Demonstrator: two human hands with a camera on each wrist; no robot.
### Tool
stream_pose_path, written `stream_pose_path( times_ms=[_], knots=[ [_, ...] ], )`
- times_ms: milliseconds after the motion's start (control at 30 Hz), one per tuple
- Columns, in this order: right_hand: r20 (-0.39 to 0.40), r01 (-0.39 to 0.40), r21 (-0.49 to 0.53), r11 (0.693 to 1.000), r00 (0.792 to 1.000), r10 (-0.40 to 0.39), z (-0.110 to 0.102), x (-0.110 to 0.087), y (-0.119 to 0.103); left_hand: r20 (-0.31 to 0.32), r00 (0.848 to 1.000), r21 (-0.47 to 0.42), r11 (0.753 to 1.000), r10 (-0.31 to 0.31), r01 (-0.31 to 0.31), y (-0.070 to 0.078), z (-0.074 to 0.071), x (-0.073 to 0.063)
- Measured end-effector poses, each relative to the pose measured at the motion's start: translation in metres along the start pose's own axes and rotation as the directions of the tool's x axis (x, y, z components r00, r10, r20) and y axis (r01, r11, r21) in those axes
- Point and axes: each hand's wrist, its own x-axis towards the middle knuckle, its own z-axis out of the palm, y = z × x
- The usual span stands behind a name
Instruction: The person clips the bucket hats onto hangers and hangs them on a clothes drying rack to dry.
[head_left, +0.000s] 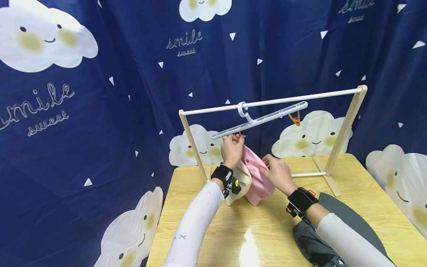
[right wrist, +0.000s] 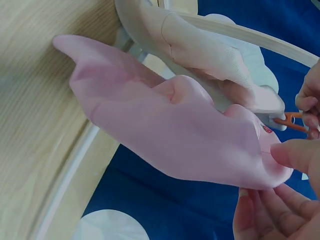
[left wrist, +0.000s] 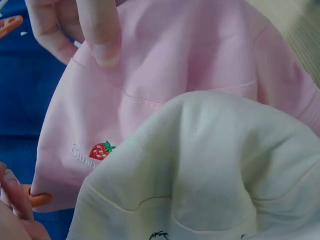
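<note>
My left hand (head_left: 232, 150) pinches an orange clip (right wrist: 289, 120) just under the left arm of a pale blue hanger (head_left: 261, 120). Below it hang a pink cloth hat (left wrist: 165, 55) with a strawberry embroidered on it and a cream cloth hat (left wrist: 210, 150); whether the two are joined I cannot tell. In the right wrist view, the clip bites the cream edge. My right hand (head_left: 278, 172) holds the pink edge between thumb and fingers, spreading it out to the right. The hanger hooks over a white rail (head_left: 277, 101) and tilts down to the left.
Another orange clip (head_left: 295, 118) dangles from the hanger's right end. The rail belongs to a wooden stand (head_left: 345, 129) on the wooden table (head_left: 207, 237). A dark grey hat (head_left: 350, 218) lies beneath my right forearm. Behind everything hangs a blue cloud-print curtain (head_left: 133, 111).
</note>
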Motion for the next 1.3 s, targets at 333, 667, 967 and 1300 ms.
stream_pose_path(
  times_ms=[333, 667, 967, 1300],
  knots=[
    [-0.030, -0.042, 0.036, 0.998, 0.999, 0.044, -0.012, -0.026, 0.015, 0.042, 0.995, -0.012, 0.996, 0.085, -0.085, 0.004, -0.007, -0.010],
    [-0.043, -0.113, 0.030, 0.993, 0.993, 0.114, -0.024, -0.051, 0.045, 0.082, 0.982, -0.054, 0.985, 0.170, -0.166, 0.009, -0.005, -0.018],
    [-0.014, -0.188, -0.010, 0.982, 0.982, 0.187, -0.041, -0.084, 0.080, 0.125, 0.971, -0.029, 0.979, 0.204, -0.202, 0.031, 0.003, -0.026],
    [-0.026, -0.230, -0.059, 0.971, 0.973, 0.229, -0.067, -0.145, 0.160, 0.137, 0.963, -0.147, 0.966, 0.232, -0.212, 0.064, 0.028, -0.031]
  ],
)
